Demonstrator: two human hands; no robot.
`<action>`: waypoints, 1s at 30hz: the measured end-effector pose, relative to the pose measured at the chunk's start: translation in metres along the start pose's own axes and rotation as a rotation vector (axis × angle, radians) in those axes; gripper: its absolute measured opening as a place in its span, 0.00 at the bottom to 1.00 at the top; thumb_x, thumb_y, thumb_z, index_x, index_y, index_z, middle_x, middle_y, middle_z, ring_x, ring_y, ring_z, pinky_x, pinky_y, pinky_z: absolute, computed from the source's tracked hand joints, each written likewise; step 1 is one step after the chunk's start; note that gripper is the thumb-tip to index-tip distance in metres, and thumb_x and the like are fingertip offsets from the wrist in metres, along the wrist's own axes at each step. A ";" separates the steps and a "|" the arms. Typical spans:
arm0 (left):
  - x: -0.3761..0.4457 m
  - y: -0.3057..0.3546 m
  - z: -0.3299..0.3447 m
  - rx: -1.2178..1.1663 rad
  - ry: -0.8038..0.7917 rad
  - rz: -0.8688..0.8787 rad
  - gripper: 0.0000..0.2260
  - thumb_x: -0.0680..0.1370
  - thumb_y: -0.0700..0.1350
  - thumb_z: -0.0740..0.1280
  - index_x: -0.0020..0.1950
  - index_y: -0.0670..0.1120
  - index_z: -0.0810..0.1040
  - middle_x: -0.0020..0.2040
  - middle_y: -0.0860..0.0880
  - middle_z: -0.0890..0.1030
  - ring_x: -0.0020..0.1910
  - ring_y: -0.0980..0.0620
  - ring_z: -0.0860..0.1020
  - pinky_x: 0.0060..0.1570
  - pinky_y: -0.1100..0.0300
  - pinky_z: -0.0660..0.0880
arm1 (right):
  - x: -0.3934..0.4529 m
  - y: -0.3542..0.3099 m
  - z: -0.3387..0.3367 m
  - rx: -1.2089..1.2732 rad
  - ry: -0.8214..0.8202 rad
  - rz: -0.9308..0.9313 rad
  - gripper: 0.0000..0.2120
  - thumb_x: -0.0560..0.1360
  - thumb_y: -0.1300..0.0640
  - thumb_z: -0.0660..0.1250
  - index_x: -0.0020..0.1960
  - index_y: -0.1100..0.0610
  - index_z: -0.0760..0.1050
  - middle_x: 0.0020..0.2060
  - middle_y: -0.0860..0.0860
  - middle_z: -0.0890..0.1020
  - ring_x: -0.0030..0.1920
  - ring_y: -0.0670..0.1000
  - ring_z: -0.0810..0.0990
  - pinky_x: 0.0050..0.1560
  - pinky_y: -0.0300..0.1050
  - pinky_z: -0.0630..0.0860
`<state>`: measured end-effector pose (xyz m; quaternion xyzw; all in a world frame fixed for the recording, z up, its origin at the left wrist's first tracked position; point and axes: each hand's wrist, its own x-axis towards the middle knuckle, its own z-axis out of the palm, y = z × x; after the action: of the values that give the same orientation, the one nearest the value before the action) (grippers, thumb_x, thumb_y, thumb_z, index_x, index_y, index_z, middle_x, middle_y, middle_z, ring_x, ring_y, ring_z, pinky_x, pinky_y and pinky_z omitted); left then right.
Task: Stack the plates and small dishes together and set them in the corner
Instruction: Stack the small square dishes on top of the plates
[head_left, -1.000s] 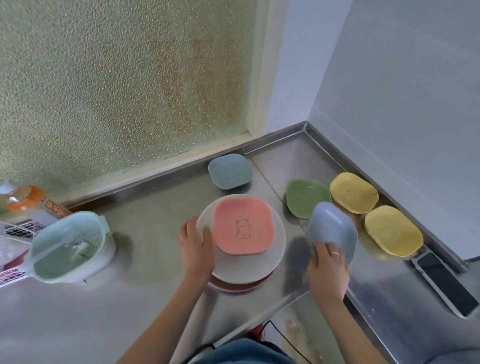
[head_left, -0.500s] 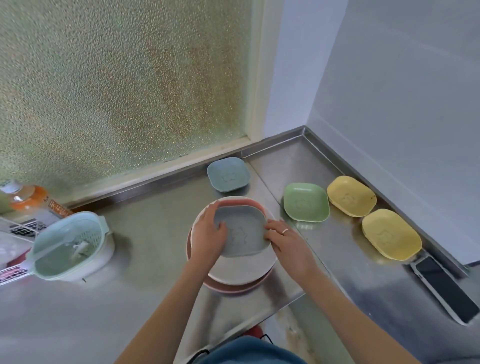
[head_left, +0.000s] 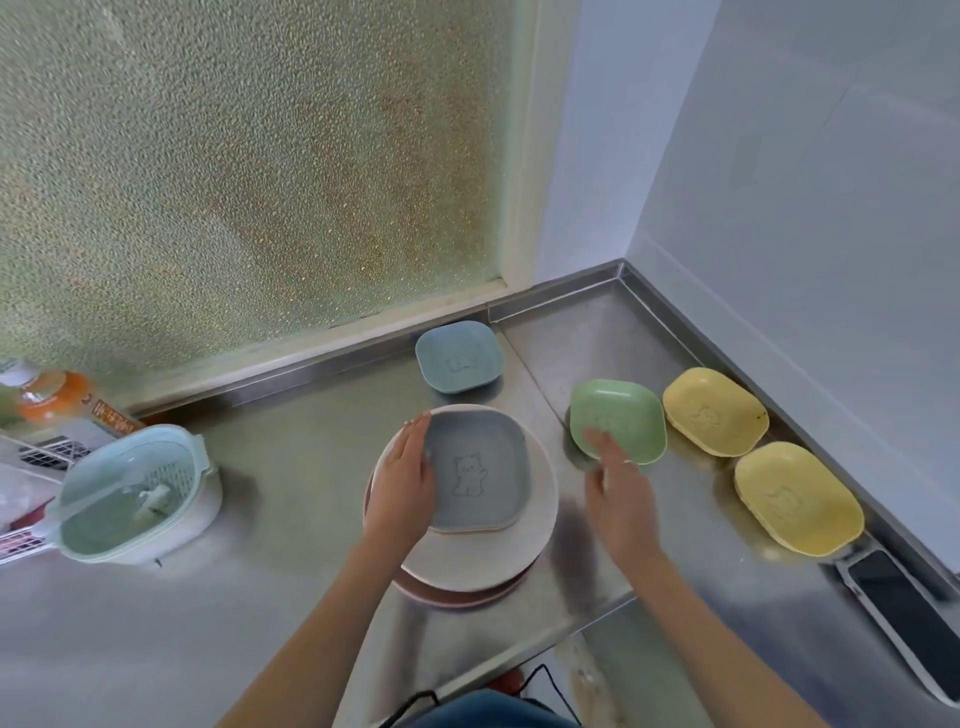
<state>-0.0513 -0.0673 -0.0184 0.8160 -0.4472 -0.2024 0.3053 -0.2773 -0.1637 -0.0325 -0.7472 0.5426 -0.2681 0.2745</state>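
Off the grey-blue dish (head_left: 480, 467) now, right hand (head_left: 618, 493) reaches, fingers spread, onto green dish (head_left: 621, 418); left hand (head_left: 402, 483) flat beside.

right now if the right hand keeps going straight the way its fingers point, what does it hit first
The right hand points up and slightly left at the green dish. Its fingertips already overlap the dish's near rim, so that likely comes first, though their height above it is unclear.

Right hand (head_left: 618, 493) motion-blurred over green dish (head_left: 623, 421); phone (head_left: 906, 618) cut by right edge; pink dish mostly hidden under grey dish (head_left: 480, 473).
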 end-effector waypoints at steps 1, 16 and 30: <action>-0.001 -0.001 -0.001 -0.007 -0.007 -0.011 0.22 0.81 0.40 0.53 0.76 0.51 0.59 0.74 0.48 0.67 0.71 0.45 0.68 0.69 0.48 0.66 | 0.011 0.013 -0.002 -0.093 -0.021 0.072 0.27 0.75 0.66 0.60 0.72 0.51 0.65 0.63 0.56 0.77 0.59 0.58 0.76 0.55 0.47 0.71; -0.013 -0.011 -0.016 -0.143 -0.035 -0.081 0.20 0.82 0.43 0.57 0.74 0.48 0.64 0.71 0.46 0.71 0.68 0.45 0.71 0.66 0.57 0.65 | 0.015 0.022 0.011 -0.409 0.014 -0.019 0.12 0.73 0.67 0.61 0.53 0.57 0.77 0.45 0.58 0.81 0.47 0.62 0.76 0.41 0.51 0.73; -0.008 0.009 -0.029 -0.627 0.103 -0.257 0.10 0.82 0.47 0.57 0.54 0.58 0.77 0.52 0.61 0.79 0.53 0.57 0.76 0.56 0.61 0.72 | -0.052 -0.076 0.040 -0.320 -0.117 -0.714 0.14 0.70 0.57 0.61 0.49 0.50 0.83 0.38 0.48 0.81 0.38 0.50 0.78 0.36 0.41 0.76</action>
<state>-0.0438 -0.0548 0.0095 0.7413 -0.2407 -0.3253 0.5354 -0.2124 -0.0890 -0.0130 -0.9363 0.2668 -0.2158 0.0746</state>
